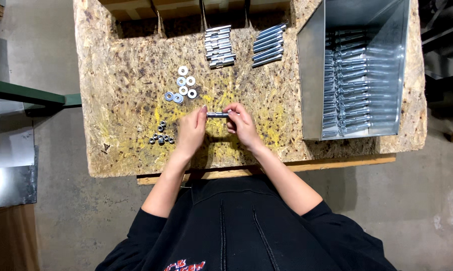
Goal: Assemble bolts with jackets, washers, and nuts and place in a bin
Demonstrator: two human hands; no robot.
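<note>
My left hand (191, 131) and my right hand (242, 125) hold one short metal sleeve bolt (218, 115) between them, level and just above the chipboard worktop (126, 45). The left thumb and forefinger are closed on the bolt's left end; the remaining left fingers are curled loosely. The right fingertips are closed on the bolt's right end, with the hand bent inward over it. Both hands are pinched shut on the part, not spread.

Positions below are given relative to the bolt in my hands:

1. Washers (183, 86): a loose group of flat silver rings lies on the worktop beyond the bolt and to its left, apart from my hands.
2. Nuts (161, 137): a small dark cluster lies to the left of the bolt, just beside my left hand and nearer to me than the washers.
3. Sleeves (219, 46): a tidy stack of short silver tubes lies well beyond the bolt, almost straight ahead.
4. Long bolts (268, 44): a second row lies beyond the bolt and slightly right, beside the sleeves.
5. Sheet-metal bin (309, 75): stands to the right of the bolt, with rows of assembled bolts (347, 90) inside.
</note>
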